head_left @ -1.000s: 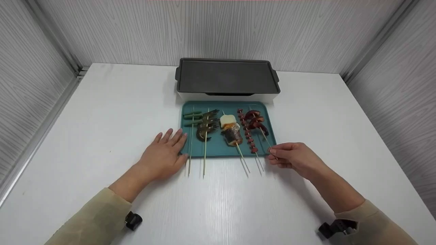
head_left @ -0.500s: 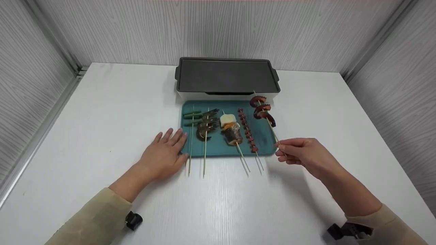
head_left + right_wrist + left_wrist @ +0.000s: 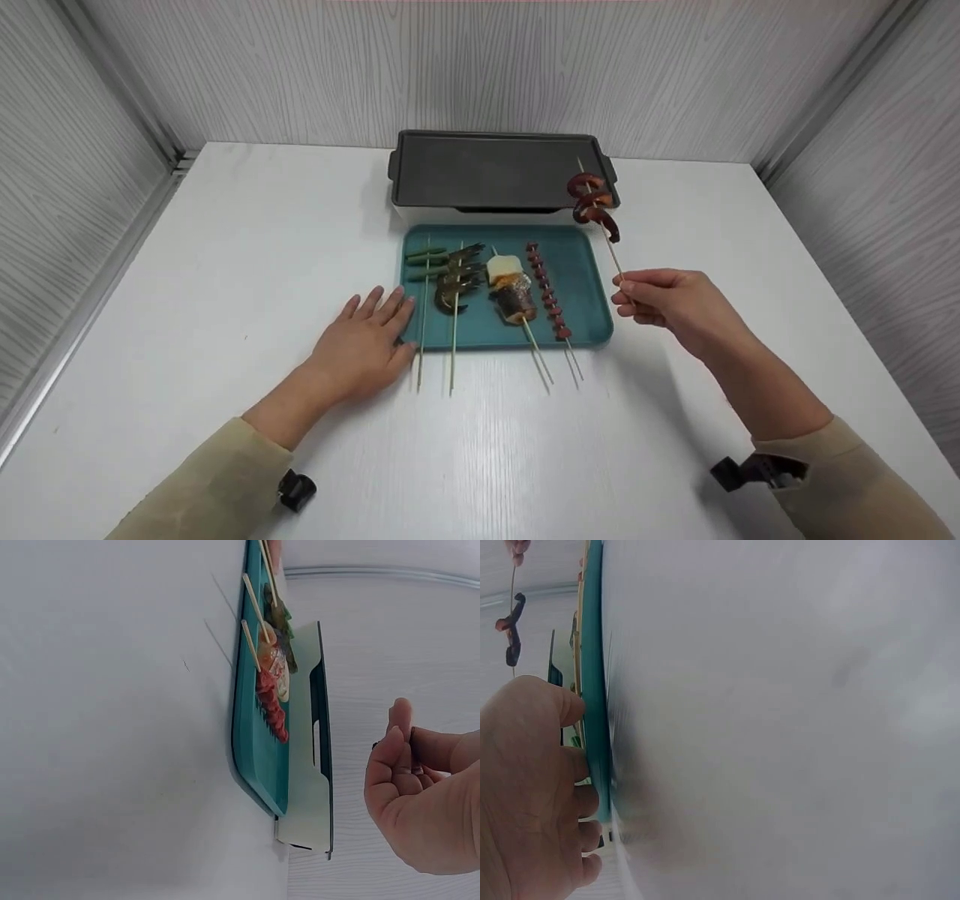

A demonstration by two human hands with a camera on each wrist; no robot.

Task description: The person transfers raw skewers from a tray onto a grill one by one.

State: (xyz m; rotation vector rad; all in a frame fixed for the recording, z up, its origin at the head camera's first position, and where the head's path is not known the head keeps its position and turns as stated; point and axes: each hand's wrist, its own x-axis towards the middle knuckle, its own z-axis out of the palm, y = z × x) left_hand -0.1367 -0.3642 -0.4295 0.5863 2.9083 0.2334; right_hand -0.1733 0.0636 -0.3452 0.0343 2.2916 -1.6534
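My right hand [image 3: 675,307] pinches the bare lower end of a skewer of reddish-brown curled pieces, which look like sausage or octopus [image 3: 592,206]. That skewer is raised and tilted, its food overlapping the right front corner of the black griddle [image 3: 495,171] in the head view. My left hand [image 3: 364,345] lies with straight, spread fingers at the left edge of the teal tray [image 3: 577,300]. On the tray lie a green vegetable skewer [image 3: 426,274], a shrimp skewer [image 3: 456,281], a thick skewer with a white piece and dark wrapped piece [image 3: 514,292], and a thin red-piece skewer [image 3: 549,292].
The griddle's white base [image 3: 420,216] stands right behind the tray on the white table [image 3: 300,210]. Several skewer sticks poke out over the tray's front edge. Pale wood-grain panels [image 3: 480,67] enclose the back and both sides.
My right hand has lifted the reddish-brown skewer off the tray's right side and carried it up and forward toward the griddle. My left hand has stayed at the tray's left edge.
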